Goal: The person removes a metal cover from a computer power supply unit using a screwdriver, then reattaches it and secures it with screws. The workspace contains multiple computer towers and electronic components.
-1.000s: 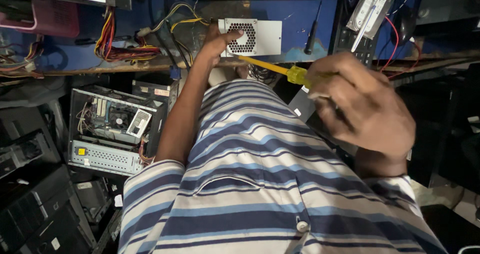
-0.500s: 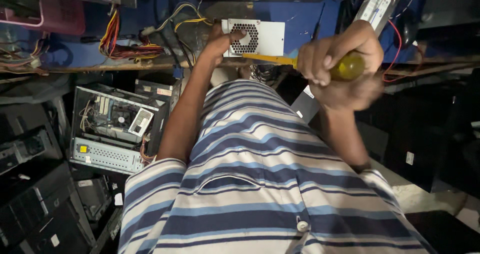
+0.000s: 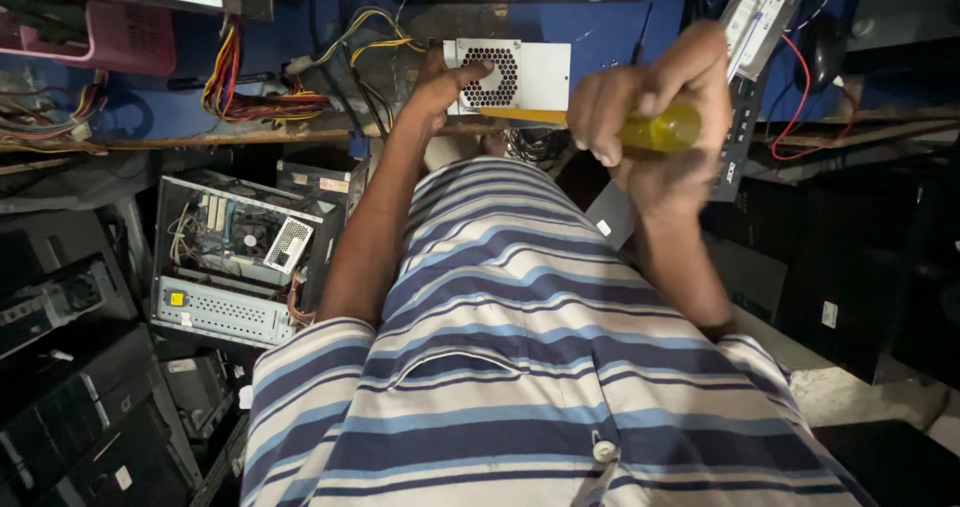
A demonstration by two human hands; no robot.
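Grey metal power supply box with round fan grille (image 3: 510, 75) sits on the blue worktop (image 3: 600, 22), at its near edge. Left hand (image 3: 445, 85) rests on the box's left side, fingers spread over the grille, grip loose. Right hand (image 3: 650, 117), right of the box, grip clenched around a yellow-handled screwdriver (image 3: 660, 129); shaft points left toward the box. Red and yellow cable bundle (image 3: 235, 82) lies left of the box. Open computer case (image 3: 235, 257) sits below-left of the box, under the worktop.
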